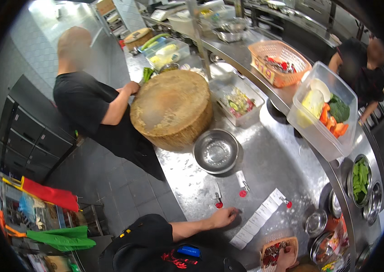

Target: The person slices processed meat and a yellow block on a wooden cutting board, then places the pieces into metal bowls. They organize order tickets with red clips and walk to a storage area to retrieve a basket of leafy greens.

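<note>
My left hand (224, 217) rests low over the steel worktop (192, 190), its fingers curled; whether anything is between them is unclear. My right hand (286, 259) reaches into a small peach plastic basket (266, 250) of red-and-metal clips (270, 255), and its fingertips are partly hidden among them. Between the hands lies a long strip of printed white paper slips (256, 219), with a red-tipped metal clip (286, 202) at its far end. Beyond my left hand are a second clip (218, 200) on a narrow slip and a third clip (244, 190) on a short slip (240, 177).
A steel bowl (216, 152) stands beside a thick round wooden chopping block (175, 102). One person (86, 98) stands left of it; another (358, 64) is across the counter. A vegetable tub (334, 146) and a larger clip basket (258, 47) sit on the raised shelf. Small steel bowls (316, 222) line the right.
</note>
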